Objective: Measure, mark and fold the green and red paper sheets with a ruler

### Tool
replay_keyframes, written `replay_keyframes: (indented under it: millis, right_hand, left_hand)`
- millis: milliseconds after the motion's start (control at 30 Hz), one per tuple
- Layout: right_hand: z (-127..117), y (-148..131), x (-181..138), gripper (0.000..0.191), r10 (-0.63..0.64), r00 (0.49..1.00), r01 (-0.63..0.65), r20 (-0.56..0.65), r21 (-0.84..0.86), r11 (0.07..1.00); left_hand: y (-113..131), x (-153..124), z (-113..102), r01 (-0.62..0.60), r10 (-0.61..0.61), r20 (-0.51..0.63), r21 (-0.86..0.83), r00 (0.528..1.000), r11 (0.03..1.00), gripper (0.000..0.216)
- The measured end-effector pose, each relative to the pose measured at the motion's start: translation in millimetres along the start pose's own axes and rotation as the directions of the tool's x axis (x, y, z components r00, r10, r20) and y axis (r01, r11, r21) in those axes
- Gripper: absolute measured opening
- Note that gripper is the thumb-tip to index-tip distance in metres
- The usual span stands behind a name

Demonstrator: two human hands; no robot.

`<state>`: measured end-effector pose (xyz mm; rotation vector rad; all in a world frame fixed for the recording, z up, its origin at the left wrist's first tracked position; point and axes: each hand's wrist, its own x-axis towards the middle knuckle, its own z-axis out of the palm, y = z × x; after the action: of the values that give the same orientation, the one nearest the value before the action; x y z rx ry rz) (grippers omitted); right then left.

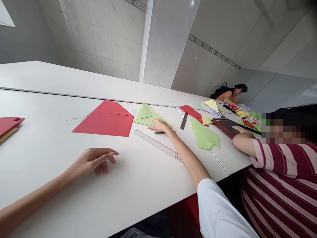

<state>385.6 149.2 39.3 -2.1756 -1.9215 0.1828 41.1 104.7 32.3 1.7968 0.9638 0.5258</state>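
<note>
White surface [138, 185] leaves room between its near edge and the transparent plastic ruler [156, 144]. Left of the ruler lies red angular paper [106, 122]; behind it, folded light-green paper [146, 114], touched by the spread right hand [160, 125]. Left of the ruler, the empty left hand [97, 158] is half-open.

2 rulers [158, 145], 1 pen [159, 132], 2 own hands [92, 159], 2 co-workers [279, 158].

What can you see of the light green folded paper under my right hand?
The light green folded paper looks thin and matte, with straight creases and a triangular flap at its left. It lies on the white table, beside the large red folded paper. The right hand, fingers spread, partly covers its near edge, apparently touching it.
</note>
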Motion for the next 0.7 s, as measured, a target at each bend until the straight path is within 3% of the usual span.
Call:
replay_keyframes:
  millis: [700]
  right_hand:
    - [16, -17, -2, 0.033, 0.011, 1.0, -0.01, 0.004, -0.207, 0.978]
  left_hand:
    - [-4, -9, 0, -0.034, 0.034, -0.003, 0.051, 0.999, 0.998, 0.048]
